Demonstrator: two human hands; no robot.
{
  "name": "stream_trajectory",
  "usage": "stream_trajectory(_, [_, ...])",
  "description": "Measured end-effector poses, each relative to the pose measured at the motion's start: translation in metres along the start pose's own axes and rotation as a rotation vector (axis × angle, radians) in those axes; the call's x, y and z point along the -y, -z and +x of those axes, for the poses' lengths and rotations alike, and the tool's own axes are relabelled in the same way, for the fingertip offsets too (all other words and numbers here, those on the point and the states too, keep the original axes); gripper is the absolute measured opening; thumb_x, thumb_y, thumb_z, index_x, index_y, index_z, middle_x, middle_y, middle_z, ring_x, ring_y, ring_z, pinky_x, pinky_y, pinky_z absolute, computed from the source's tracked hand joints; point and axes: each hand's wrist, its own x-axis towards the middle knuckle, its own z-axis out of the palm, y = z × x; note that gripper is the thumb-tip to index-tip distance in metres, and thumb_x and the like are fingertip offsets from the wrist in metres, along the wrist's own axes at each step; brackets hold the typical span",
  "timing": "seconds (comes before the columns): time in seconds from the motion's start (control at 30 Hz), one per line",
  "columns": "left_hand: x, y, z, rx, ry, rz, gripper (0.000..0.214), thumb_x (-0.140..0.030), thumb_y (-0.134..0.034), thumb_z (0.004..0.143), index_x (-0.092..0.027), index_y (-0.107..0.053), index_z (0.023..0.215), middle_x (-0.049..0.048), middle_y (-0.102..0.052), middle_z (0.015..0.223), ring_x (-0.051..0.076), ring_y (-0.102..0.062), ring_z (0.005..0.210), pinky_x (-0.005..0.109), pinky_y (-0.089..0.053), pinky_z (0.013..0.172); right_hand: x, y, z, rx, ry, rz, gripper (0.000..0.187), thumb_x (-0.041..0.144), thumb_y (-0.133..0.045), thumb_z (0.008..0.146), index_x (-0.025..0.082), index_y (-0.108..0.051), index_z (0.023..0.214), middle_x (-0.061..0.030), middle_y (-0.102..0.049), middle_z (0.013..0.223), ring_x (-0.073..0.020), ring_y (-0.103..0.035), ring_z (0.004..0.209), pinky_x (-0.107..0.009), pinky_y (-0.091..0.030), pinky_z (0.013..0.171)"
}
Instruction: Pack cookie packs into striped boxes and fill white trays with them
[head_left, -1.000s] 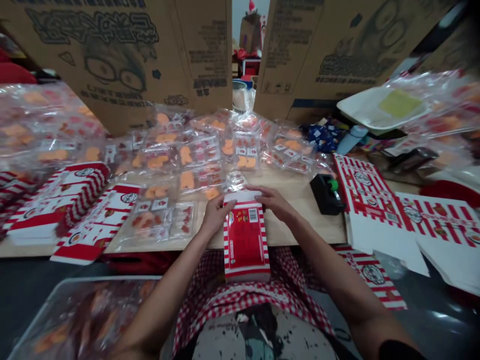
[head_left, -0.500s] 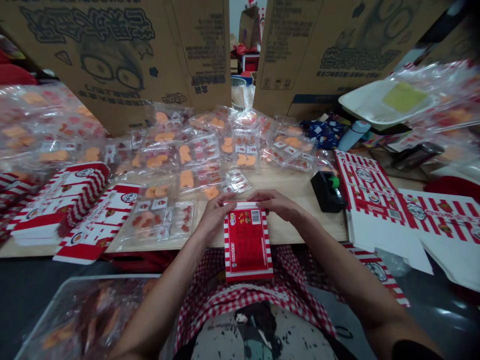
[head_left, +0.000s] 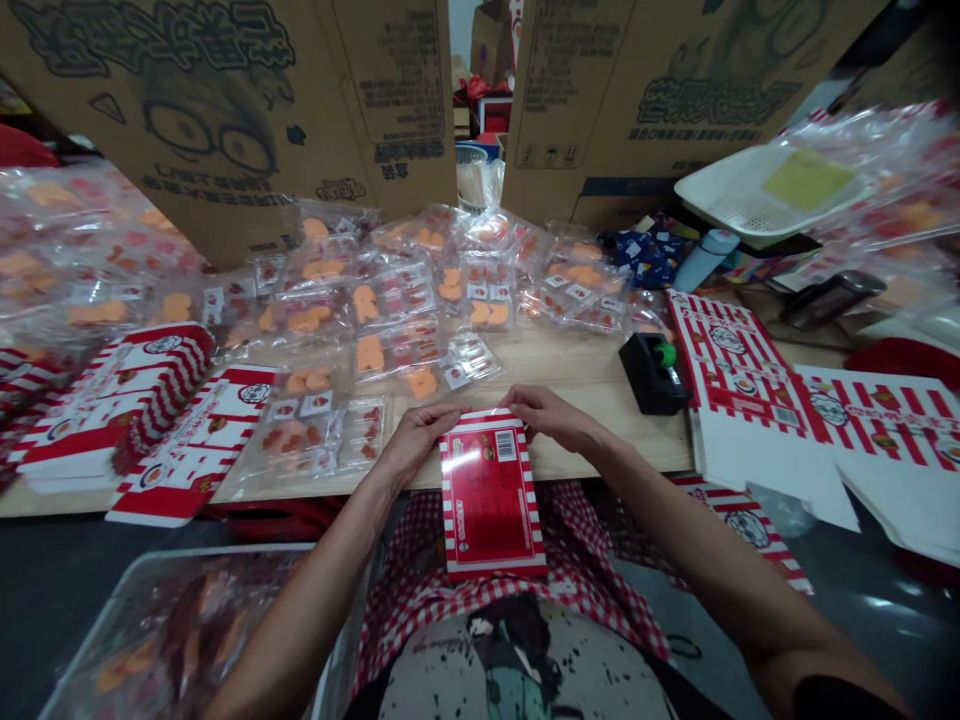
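Note:
Both my hands hold a red-and-white striped carton [head_left: 491, 495] at its top edge, with its barcode panel facing up. The carton sits just past the front edge of the wooden table [head_left: 577, 370], above my checked apron [head_left: 420, 560]. My left hand [head_left: 416, 443] grips its upper left corner. My right hand [head_left: 551, 418] has its fingertips on the upper right corner. Clear packets of orange and red snacks [head_left: 304, 440] lie just beyond my left hand.
Stacked flat striped cartons [head_left: 124, 395] lie at the left. At the right are a black tape dispenser [head_left: 652, 373] and unfolded carton blanks [head_left: 739, 365]. Upright cardboard sheets [head_left: 225, 130] stand at the back. A clear tub of packets [head_left: 187, 620] sits below the table at the left.
The carton's white top flap no longer shows, and the carton lies flatter. My hands have shifted to its top corners.

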Motion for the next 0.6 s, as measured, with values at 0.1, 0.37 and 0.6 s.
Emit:
stream_trajectory(0.1, [-0.002,-0.004,0.001,-0.036,0.037,-0.029,0.041,-0.037,-0.088,0.066,-0.015,-0.081,0.099,0.0094,-0.081,0.091,0.019,-0.072,0.075,0.027,-0.054,0.073,0.001,-0.002,0.007,-0.041,-0.045,-0.026,0.008,0.011,-0.053,0.077,0.017,-0.057,0.080,0.0016,-0.060,0.065,-0.0112,-0.057,0.055,-0.019,-0.044,0.045])
stream_trajectory(0.37, [-0.018,-0.010,-0.003,0.021,0.051,0.055,0.040,-0.037,-0.087,0.067,-0.017,-0.082,0.101,0.0078,-0.081,0.091,0.017,-0.071,0.072,0.025,-0.053,0.069,0.018,0.009,-0.005,0.059,0.022,-0.118,0.008,0.012,-0.061,0.074,0.018,-0.056,0.078,0.0030,-0.060,0.067,-0.0111,-0.058,0.058,-0.018,-0.046,0.047])
stream_trajectory(0.6, [-0.022,0.005,-0.010,0.101,-0.094,0.372,0.043,-0.050,-0.078,0.077,-0.021,-0.081,0.109,0.0076,-0.080,0.108,0.022,-0.073,0.090,0.029,-0.054,0.082,0.011,0.018,-0.014,0.135,0.180,-0.212,0.008,0.024,-0.061,0.080,0.017,-0.057,0.077,0.0024,-0.058,0.066,-0.0114,-0.053,0.060,-0.021,-0.041,0.054])
